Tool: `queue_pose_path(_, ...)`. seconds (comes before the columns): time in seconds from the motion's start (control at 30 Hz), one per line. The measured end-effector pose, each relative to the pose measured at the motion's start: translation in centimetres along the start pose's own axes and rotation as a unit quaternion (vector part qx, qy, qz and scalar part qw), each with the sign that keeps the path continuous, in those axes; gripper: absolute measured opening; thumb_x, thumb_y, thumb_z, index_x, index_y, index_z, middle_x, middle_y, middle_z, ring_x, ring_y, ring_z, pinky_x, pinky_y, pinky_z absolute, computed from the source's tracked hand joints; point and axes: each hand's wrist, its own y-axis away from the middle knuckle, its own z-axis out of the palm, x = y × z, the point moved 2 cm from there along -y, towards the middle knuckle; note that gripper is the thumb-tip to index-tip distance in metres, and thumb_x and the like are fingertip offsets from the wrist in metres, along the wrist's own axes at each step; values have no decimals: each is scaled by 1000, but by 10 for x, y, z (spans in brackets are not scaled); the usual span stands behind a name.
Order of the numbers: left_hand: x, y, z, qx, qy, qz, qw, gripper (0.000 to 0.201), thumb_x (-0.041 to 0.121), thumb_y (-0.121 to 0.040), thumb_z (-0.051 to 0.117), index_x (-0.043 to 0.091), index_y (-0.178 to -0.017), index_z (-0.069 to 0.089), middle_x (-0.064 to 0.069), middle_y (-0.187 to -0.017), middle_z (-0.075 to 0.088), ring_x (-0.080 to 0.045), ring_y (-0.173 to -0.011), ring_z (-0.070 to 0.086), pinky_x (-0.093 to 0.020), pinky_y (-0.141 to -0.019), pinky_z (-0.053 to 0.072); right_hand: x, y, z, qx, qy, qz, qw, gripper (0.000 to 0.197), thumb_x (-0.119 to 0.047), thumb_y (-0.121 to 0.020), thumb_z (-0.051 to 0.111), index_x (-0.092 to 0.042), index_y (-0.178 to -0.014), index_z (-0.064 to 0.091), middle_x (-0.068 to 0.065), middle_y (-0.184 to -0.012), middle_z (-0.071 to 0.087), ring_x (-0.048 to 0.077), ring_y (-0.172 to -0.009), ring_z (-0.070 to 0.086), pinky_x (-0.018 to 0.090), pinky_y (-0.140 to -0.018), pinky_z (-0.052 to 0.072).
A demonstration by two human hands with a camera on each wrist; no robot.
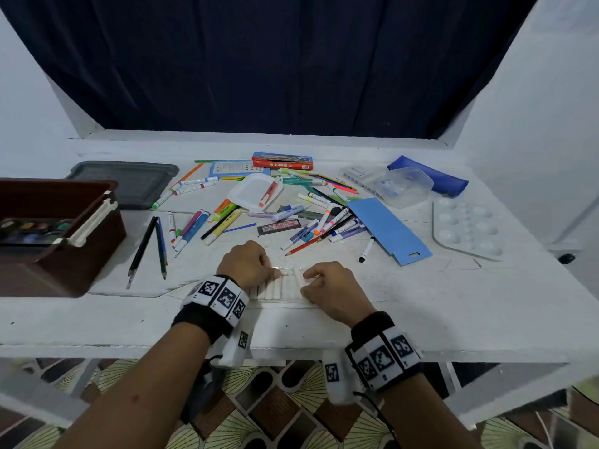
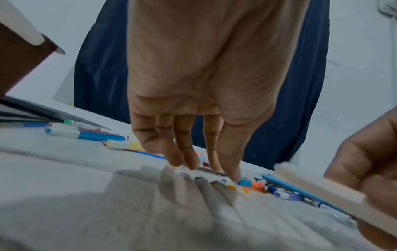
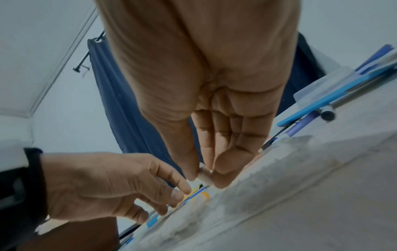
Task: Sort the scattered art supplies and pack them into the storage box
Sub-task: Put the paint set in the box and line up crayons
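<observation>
Chalk tray (image 1: 281, 288) at desk's (image 1: 421, 303) near edge, left hand (image 1: 248, 264) fingertips resting on its far end, fingers straight, right hand (image 1: 327, 288) pinching one white stick (image 3: 204, 176), markers (image 1: 291, 202) scattered beyond, brown box (image 1: 61, 241) at left.

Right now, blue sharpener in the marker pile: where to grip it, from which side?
Pinch the sharpener across its short flat sides, coming straight down from above. It lies flat and small, with markers and a red pencil crowding it, so a sideways approach would snag them.
</observation>
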Motion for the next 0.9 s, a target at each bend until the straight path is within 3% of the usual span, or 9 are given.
queue_pose_path(0.1, -7, -2, -9, 6, 15, 7, 1000, 17, 25, -77, 79, 27, -82, 63, 5, -96, 63, -18, -98, 59, -29, -77, 45, -12, -7, 5, 9, 50, 1, 999, 23, -16, -82, 70, -9, -103, 71, 0, -100, 65, 13, -89, 57, 24, -76, 46)
queue_pose_path(0.23, -18, -6, -13, -17, 2, 4, 1000, 30, 22, -75, 79, 27, -103, 67, 4, -110, 59, -18, -108, 56, -34, -94, 47, -23, -15, 18, -5, 105, 2, 994, 16, -15, -79, 72, -8, -93, 71, 3, -95, 69, 19, -90, 63, 32, -82, 55)
queue_pose_path(0.37, -24, -9, -10, -28, 30, 0, 999, 15, 16, -73, 81, 26, -83, 73, 5, -97, 71, -14, -97, 63, -34, -90, 53, -31, -16, 25, 2, 143, -7, 990, 21, -18, -78, 73, -9, -97, 67, 5, -99, 68, 22, -93, 63, 30, -78, 50)
queue_pose_path(0.47, -26, -8, -11, -20, 47, -2, 999, 15, 14, -71, 83, 23, -80, 76, 8, -86, 71, -11, -90, 64, -28, -82, 53, -31, -18, 28, 3, 133, -2, 991, 26, -21, -77, 74, -12, -100, 66, 2, -102, 65, 20, -90, 58, 26, -75, 44)
queue_pose_path(0.57, -24, -8, -14, -26, 49, 1, 998, 16, 13, -69, 85, 24, -78, 77, 7, -88, 72, -11, -90, 63, -28, -82, 54, -31, -22, 32, -1, 121, 5, 993, 26, -23, -77, 76, -14, -99, 66, 2, -104, 63, 19, -89, 56, 25, -73, 41)
queue_pose_path(0.67, -23, -9, -14, -29, 47, -3, 998, 17, 13, -70, 85, 21, -83, 78, 5, -92, 71, -12, -91, 62, -25, -81, 51, -30, -26, 33, 0, 115, 7, 993, 21, -20, -78, 76, -13, -97, 70, 4, -104, 67, 21, -95, 61, 26, -78, 47)
queue_pose_path(0.8, -24, -8, -12, -17, 51, -8, 999, 17, 14, -69, 85, 22, -83, 77, 6, -92, 72, -12, -92, 63, -28, -84, 53, -30, -27, 31, -3, 105, 12, 994, 18, -17, -77, 78, -12, -93, 73, 5, -95, 72, 22, -87, 67, 34, -85, 54)
queue_pose_path(0.9, -26, -8, -11, -17, 52, -7, 998, 17, 14, -69, 85, 22, -82, 77, 5, -91, 72, -12, -90, 63, -29, -84, 54, -36, -27, 28, -14, 115, 9, 993, 15, -15, -77, 79, -12, -89, 72, 6, -89, 72, 22, -84, 68, 34, -84, 55)
